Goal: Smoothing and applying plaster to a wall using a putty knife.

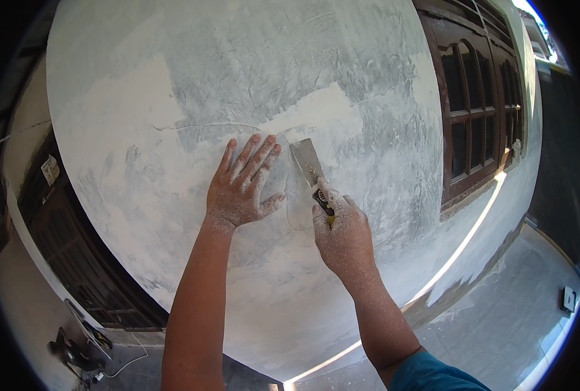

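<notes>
A wall coated in patchy grey and white plaster fills the middle of the head view. My left hand lies flat against it, fingers stretched upward and thumb out to the right, holding nothing. To its right, my right hand is closed around the black and yellow handle of a putty knife. The knife's flat metal blade points up and left, close to the wall; whether its edge touches cannot be told. White dust covers both hands. A brighter white patch lies just above the blade.
A brown wooden window with dark panes is set into the wall at right. A dark wooden door stands at left. Tools and a cable lie at lower left. On the grey floor at right sits a small dark object.
</notes>
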### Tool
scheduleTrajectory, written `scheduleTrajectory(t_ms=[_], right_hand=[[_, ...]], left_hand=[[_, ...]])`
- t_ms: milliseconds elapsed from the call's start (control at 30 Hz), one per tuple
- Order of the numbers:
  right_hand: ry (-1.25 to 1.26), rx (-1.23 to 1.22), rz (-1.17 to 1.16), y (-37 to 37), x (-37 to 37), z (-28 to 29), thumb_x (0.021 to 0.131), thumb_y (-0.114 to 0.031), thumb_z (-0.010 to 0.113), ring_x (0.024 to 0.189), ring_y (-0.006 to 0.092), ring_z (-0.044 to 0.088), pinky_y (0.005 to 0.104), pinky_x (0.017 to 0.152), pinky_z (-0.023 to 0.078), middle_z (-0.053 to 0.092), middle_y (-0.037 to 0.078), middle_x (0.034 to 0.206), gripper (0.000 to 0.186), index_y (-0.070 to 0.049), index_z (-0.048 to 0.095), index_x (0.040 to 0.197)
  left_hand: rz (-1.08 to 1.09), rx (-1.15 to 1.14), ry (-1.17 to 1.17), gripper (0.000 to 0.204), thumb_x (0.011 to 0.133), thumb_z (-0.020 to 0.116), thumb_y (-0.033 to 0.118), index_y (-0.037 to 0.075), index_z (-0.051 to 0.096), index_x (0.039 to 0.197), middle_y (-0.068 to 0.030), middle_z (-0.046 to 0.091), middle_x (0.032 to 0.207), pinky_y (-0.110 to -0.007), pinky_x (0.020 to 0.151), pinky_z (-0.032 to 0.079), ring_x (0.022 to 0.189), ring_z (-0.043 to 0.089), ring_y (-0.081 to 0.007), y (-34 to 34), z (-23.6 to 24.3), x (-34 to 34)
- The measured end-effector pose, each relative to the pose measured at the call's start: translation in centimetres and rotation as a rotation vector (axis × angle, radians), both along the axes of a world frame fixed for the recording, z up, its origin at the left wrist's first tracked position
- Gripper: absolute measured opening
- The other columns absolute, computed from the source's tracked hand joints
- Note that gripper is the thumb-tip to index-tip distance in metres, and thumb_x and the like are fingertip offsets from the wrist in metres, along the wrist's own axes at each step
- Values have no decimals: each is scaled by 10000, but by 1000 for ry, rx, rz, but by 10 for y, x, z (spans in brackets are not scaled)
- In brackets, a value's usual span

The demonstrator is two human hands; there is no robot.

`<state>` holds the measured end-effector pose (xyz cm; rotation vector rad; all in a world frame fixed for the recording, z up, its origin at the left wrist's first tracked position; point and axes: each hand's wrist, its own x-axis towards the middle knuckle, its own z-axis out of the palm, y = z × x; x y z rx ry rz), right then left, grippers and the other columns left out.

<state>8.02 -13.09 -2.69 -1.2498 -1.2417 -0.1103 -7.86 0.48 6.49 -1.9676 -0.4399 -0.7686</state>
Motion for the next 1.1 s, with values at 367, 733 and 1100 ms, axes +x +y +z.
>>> scheduleTrajectory(t_ms=[367,733,1100], right_hand=[[-5,-70,-2,-4,2,-5,932,-126,570,896,403,650,463,775,532,619,211,980,456,-69,528,1383],[-34,-5,-37,-1,7,15,908,-102,578,905,402,646,461,798,530,621,219,994,466,-66,541,1371],[-27,-50,-17,-1,4,5,922,-108,558,895,387,651,462,779,536,616,204,1014,485,-88,510,1404]], left_hand=[[-46,-21,-6,908,710,759,498,134,428,1474,-43,381,1550,-524,1206,189,1454,312,-238,-1,-1,-5],[-54,3,-2,916,707,756,512,135,427,1475,-41,374,1556,-525,1209,178,1457,307,-230,-1,1,-2],[3,-14,3,907,732,723,547,182,396,1496,1,319,1583,-499,1223,165,1470,266,-201,-1,-1,-1]])
